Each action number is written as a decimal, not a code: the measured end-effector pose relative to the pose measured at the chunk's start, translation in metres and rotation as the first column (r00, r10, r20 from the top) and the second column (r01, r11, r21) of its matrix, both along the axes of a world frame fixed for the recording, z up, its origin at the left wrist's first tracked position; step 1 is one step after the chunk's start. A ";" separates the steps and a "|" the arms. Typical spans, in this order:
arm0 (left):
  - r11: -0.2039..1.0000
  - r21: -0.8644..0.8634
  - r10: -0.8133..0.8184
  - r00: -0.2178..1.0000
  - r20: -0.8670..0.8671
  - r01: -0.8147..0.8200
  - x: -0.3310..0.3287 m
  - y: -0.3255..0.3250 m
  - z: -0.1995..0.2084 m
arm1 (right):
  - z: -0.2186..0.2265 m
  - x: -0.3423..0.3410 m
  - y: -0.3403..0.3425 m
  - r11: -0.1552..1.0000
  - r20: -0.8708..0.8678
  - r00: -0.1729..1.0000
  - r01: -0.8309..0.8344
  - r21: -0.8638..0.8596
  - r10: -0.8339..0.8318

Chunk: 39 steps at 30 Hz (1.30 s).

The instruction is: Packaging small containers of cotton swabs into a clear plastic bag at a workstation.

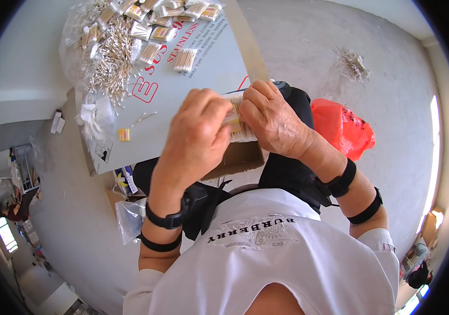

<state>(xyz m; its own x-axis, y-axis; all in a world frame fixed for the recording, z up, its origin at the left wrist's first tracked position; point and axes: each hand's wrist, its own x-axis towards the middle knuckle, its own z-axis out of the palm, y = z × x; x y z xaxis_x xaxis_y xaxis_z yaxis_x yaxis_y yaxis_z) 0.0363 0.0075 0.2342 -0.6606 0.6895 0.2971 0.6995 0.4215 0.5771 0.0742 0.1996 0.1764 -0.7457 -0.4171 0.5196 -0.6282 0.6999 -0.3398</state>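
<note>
Both of my hands are closed on a small clear pack of cotton swabs (246,132) with a yellow label, held above my lap. My left hand (199,128) pinches the pack's left side, its fingertips partly hidden behind the knuckles. On the right edge, my right hand (272,116) grips with bent fingers. Just below the pack is an open cardboard box (240,160). Loose cotton swabs (110,63) lie heaped on the grey printed board (208,68) at the far left, with several filled swab packs (184,60) beside them.
A small yellow label stack (124,135) and a few stray swabs (143,117) lie on the board near crumpled white plastic (96,118). A red plastic bag (340,128) rests on the floor to the right. Farther off is a scattered swab pile (353,65).
</note>
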 end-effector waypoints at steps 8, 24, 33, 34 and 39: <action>0.996 0.059 0.064 0.996 0.059 -0.067 0.001 0.018 -0.029 | 0.001 0.002 0.004 1.000 0.026 1.000 0.013 -0.021 -0.013; 0.997 0.010 0.077 0.996 -0.046 -0.077 0.003 0.018 -0.033 | 0.025 0.039 0.060 0.859 0.541 0.839 0.318 -0.401 -0.058; 0.996 -0.080 -0.050 0.992 -0.113 0.041 -0.008 0.013 -0.031 | 0.019 0.038 0.061 0.890 0.419 0.907 0.155 -0.429 0.044; 0.996 -0.084 -0.051 0.992 -0.113 0.042 -0.008 0.013 -0.031 | 0.020 0.037 0.061 0.908 0.426 0.904 0.145 -0.394 0.040; 0.999 -0.043 -0.025 0.995 -0.094 0.021 -0.010 0.012 -0.032 | 0.026 0.031 0.063 0.938 0.449 0.893 0.133 -0.319 0.026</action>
<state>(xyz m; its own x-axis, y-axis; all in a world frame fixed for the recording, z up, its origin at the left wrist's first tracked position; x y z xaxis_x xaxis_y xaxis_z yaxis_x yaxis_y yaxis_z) 0.0263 0.0197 0.2024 -0.6146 0.7174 0.3280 0.7598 0.4266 0.4906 0.1048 0.2625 0.2024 -0.9448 -0.2320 0.2315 -0.3218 0.5234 -0.7890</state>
